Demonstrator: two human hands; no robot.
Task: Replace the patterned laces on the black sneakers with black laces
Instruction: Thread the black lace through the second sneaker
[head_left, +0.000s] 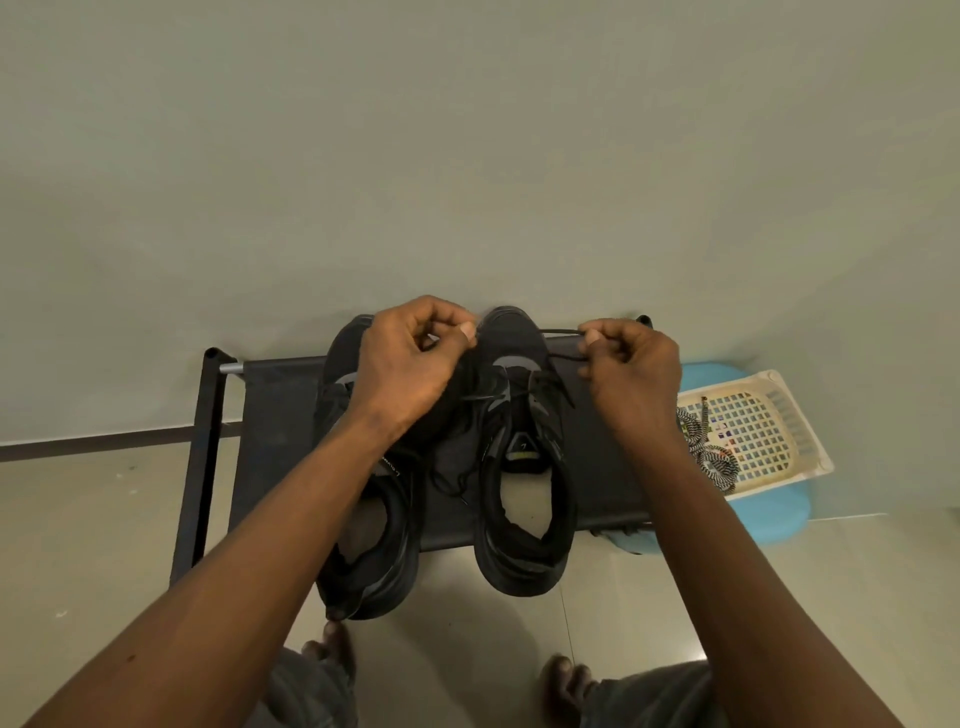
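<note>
Two black sneakers stand side by side on a black fabric shoe rack (270, 410), toes toward the wall. The right sneaker (524, 525) has a black lace (558, 364) threaded through its eyelets. My left hand (410, 364) pinches one end of that lace above the toe area. My right hand (631, 374) pinches the other end, pulled out to the right. The left sneaker (374, 561) lies partly under my left forearm; loose black lace ends (452, 480) trail between the shoes. The patterned black-and-white laces (711, 452) lie in the cream basket.
A cream plastic basket (763, 421) rests on a light blue stool (774, 519) right of the rack. The rack stands against a pale wall on a tiled floor. My bare feet (563, 686) show at the bottom edge.
</note>
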